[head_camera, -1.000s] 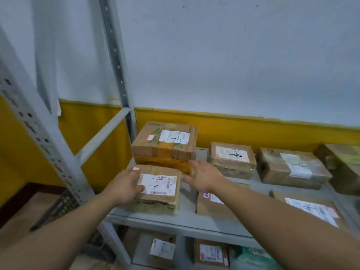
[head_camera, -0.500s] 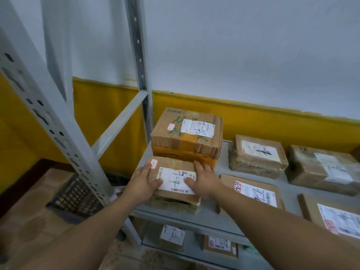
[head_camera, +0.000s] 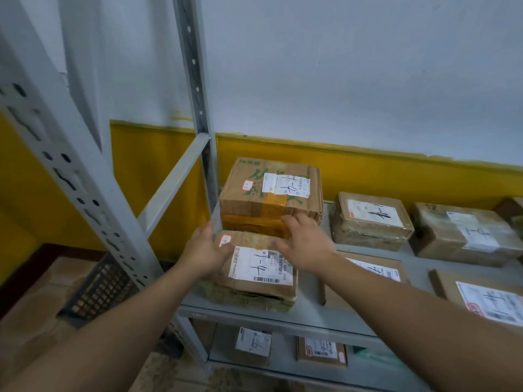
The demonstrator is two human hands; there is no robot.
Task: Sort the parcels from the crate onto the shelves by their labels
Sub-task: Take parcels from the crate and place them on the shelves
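Head view: left hand (head_camera: 205,250) and right hand (head_camera: 308,244), fingers straight, touch the parcel (head_camera: 260,264).

I'm in a parcel storeroom: a grey steel shelf (head_camera: 311,318) on slotted uprights (head_camera: 85,176) carries taped cardboard parcels (head_camera: 370,219) with barcoded labels (head_camera: 261,264) and handwritten codes, more lie on the shelf below (head_camera: 284,352), and a black crate (head_camera: 99,290) sits on the floor (head_camera: 34,315) at left.

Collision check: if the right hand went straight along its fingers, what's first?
Probably the taller box behind the front parcel; the right hand looks nearly against it, depth unclear.
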